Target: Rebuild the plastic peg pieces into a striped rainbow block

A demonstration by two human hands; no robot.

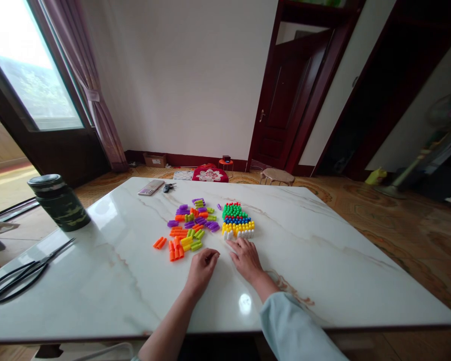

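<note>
My right hand (246, 258) lies with its fingers stretched out, the fingertips at the front row of white pegs (245, 234). Behind that row stand yellow pegs (237, 227), then blue pegs (231, 220) with some red among them, and green pegs (233, 211) with red ones at the back, all packed in one block. My left hand (203, 268) rests on the table just left of it, fingers curled together; whatever they may hold is hidden. Beyond it lie loose orange tubes (176, 249), lime-green and yellow tubes (187, 241) and purple tubes (212, 225).
The marble-patterned table (323, 271) carries large black-handled scissors (30, 273) and a camouflage flask (60, 203) at left. A phone (151, 187) and keys (169, 187) lie near the far edge. Past the table is a round stool (277, 175).
</note>
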